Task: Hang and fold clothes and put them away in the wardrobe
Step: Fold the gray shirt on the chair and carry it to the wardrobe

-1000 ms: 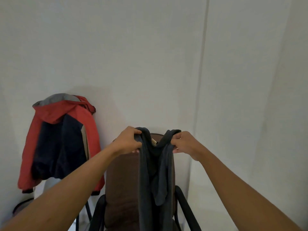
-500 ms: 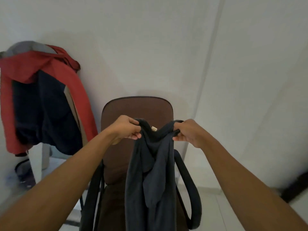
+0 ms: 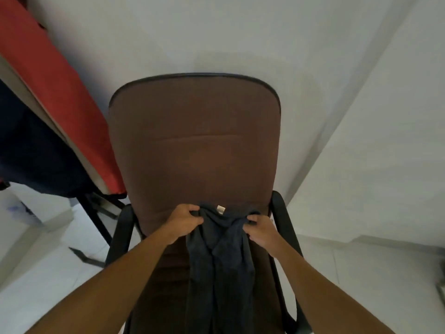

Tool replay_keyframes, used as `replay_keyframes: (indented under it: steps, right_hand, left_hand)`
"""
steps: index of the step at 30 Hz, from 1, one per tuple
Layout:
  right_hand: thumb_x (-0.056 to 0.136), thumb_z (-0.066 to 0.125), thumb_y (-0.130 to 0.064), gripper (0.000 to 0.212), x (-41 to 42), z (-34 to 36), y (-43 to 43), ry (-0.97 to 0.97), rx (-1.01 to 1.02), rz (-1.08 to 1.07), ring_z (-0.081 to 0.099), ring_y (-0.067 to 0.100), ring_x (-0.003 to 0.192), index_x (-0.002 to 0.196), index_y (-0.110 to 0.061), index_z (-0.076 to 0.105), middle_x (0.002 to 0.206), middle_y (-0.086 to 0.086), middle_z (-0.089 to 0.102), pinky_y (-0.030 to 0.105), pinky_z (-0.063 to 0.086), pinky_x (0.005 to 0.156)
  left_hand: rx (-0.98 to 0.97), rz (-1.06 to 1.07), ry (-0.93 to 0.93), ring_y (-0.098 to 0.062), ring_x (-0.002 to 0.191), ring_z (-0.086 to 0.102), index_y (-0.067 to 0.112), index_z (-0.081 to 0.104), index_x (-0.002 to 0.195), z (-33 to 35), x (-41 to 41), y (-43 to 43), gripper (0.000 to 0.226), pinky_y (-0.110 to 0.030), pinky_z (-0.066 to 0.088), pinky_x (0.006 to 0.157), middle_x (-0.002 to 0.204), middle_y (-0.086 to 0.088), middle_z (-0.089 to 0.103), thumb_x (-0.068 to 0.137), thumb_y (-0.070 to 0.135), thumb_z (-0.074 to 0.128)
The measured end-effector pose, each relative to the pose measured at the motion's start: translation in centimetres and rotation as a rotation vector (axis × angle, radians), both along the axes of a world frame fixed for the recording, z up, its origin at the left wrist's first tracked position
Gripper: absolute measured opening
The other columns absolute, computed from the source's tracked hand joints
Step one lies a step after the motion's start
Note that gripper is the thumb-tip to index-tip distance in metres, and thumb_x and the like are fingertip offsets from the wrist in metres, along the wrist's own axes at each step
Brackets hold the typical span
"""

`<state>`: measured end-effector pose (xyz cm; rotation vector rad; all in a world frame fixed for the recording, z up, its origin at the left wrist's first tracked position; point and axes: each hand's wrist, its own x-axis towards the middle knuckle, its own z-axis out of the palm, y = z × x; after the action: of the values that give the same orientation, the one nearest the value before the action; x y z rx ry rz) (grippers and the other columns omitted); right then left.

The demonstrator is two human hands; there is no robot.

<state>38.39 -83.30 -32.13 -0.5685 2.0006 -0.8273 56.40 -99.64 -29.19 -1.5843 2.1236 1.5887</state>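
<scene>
Two hands: left hand (image 3: pixel 186 221) and right hand (image 3: pixel 261 229) are pinching the dark grey shirt (image 3: pixel 220 256) at its shoulders
Change: shirt is coming down from chest height
Shirt: draping over the brown chair (image 3: pixel 192 145) seat, collar at the backrest's base
Meaning: probably laying it flat for folding

The dark grey garment (image 3: pixel 222 259) is soft, matt knit cloth, limp and creased, with a small pale woven label (image 3: pixel 220 209) at its neck. The chair's backrest (image 3: pixel 195 141) is brown fabric, matt and finely textured, edged with a black, faintly shiny rim. Its armrests (image 3: pixel 284 218) look like smooth black plastic. The jacket (image 3: pixel 55 92) is red, smooth cloth with a slight sheen. The floor (image 3: pixel 48 273) is pale, glossy tile; the wall (image 3: pixel 240 32) is matt white.
</scene>
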Motion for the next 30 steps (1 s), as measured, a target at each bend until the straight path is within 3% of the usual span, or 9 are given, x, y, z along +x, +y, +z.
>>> replay_keyframes:
  steps: [2, 4, 9, 12, 14, 16, 24, 28, 30]
  right_hand:
    - [0.086, 0.06, -0.004, 0.022, -0.5, -1.5, -1.0, 0.048, 0.025, 0.031, 0.055, 0.023, 0.076, 0.103, 0.009, 0.064, 0.088, 0.027, 0.06, 0.032, 0.04, 0.067]
    - [0.089, 0.06, -0.005, 0.03, -0.6, -3.2, -1.5, 0.099, 0.046, 0.113, 0.058, 0.023, 0.082, 0.116, 0.007, 0.063, 0.095, 0.021, 0.061, 0.032, 0.043, 0.071]
    - [0.09, 0.063, -0.018, 0.052, 0.9, -5.5, 0.1, 0.24, 0.093, 0.236, 0.055, 0.029, 0.116, 0.139, -0.008, 0.053, 0.14, 0.008, 0.042, 0.037, 0.048, 0.098]
    - [0.088, 0.065, -0.015, 0.039, 2.7, -5.9, 2.3, 0.215, 0.053, 0.104, 0.061, 0.025, 0.105, 0.127, -0.011, 0.065, 0.124, 0.002, 0.055, 0.036, 0.051, 0.091]
    - [0.088, 0.067, -0.014, 0.015, 4.7, -5.8, 4.3, 0.125, 0.017, -0.104, 0.066, 0.024, 0.086, 0.1, -0.017, 0.076, 0.096, 0.001, 0.069, 0.041, 0.056, 0.079]
    - [0.09, 0.067, -0.015, 0.016, 7.0, -5.3, 6.1, -0.014, 0.003, -0.321, 0.062, 0.024, 0.064, 0.075, -0.018, 0.072, 0.068, 0.002, 0.067, 0.039, 0.052, 0.06]
    - [0.1, 0.054, -0.019, 0.012, 16.4, -8.1, 13.7, -0.306, -0.096, -0.754, 0.073, 0.035, 0.085, 0.1, -0.008, 0.057, 0.094, 0.018, 0.071, 0.05, 0.06, 0.082]
    - [0.104, 0.046, -0.025, 0.008, 18.5, -10.0, 16.6, -0.201, -0.069, -0.688, 0.068, 0.029, 0.092, 0.106, -0.019, 0.051, 0.101, 0.011, 0.064, 0.045, 0.061, 0.077]
    - [0.103, 0.047, -0.029, 0.019, 18.9, -11.5, 18.3, -0.088, 0.057, -0.563, 0.068, 0.027, 0.09, 0.105, -0.013, 0.057, 0.094, 0.012, 0.067, 0.034, 0.059, 0.072]
  left_hand:
    - [-0.049, -0.031, -0.02, -0.024, 0.104, 0.064, 0.014, 0.057, 0.136, -2.5, 0.0, -0.9, 0.047, -0.034, 0.055, 0.091, 0.12, -0.008, 0.063, 0.09, 0.014, 0.069]
    - [-0.104, -0.066, -0.043, -0.024, 0.106, 0.062, 0.016, 0.06, 0.133, -4.4, 0.5, -1.1, 0.042, -0.029, 0.052, 0.086, 0.125, -0.007, 0.061, 0.092, 0.016, 0.067]
    - [-0.196, -0.184, -0.039, -0.008, 0.062, 0.064, 0.015, 0.066, 0.122, -7.3, 3.5, 0.2, 0.026, -0.025, 0.051, 0.056, 0.093, 0.0, 0.068, 0.097, 0.017, 0.061]
    - [-0.239, -0.182, 0.02, 0.003, 0.067, 0.061, 0.017, 0.072, 0.108, -7.8, 6.2, 1.8, 0.017, -0.014, 0.051, 0.064, 0.093, 0.007, 0.065, 0.093, 0.013, 0.064]
    - [-0.241, -0.22, 0.048, 0.004, 0.076, 0.062, 0.02, 0.073, 0.098, -8.1, 8.4, 3.4, 0.014, -0.008, 0.047, 0.068, 0.091, 0.013, 0.063, 0.09, 0.011, 0.067]
    - [-0.223, -0.279, 0.058, 0.002, 0.081, 0.064, 0.031, 0.068, 0.088, -8.8, 10.8, 5.2, 0.021, -0.011, 0.048, 0.073, 0.091, 0.016, 0.064, 0.088, 0.01, 0.07]
    - [-0.173, -0.274, 0.073, 0.007, 0.076, 0.064, 0.034, 0.051, 0.089, -12.7, 19.6, 11.7, 0.037, -0.012, 0.049, 0.065, 0.08, 0.012, 0.064, 0.083, 0.004, 0.073]
    - [-0.131, -0.396, 0.093, 0.002, 0.079, 0.064, 0.036, 0.051, 0.126, -14.7, 22.3, 14.1, 0.058, -0.012, 0.049, 0.076, 0.089, 0.016, 0.062, 0.083, 0.001, 0.069]
    - [-0.14, -0.502, 0.08, 0.002, 0.08, 0.06, 0.028, 0.067, 0.112, -16.3, 23.0, 15.1, 0.042, -0.016, 0.047, 0.079, 0.092, 0.016, 0.059, 0.081, 0.0, 0.066]
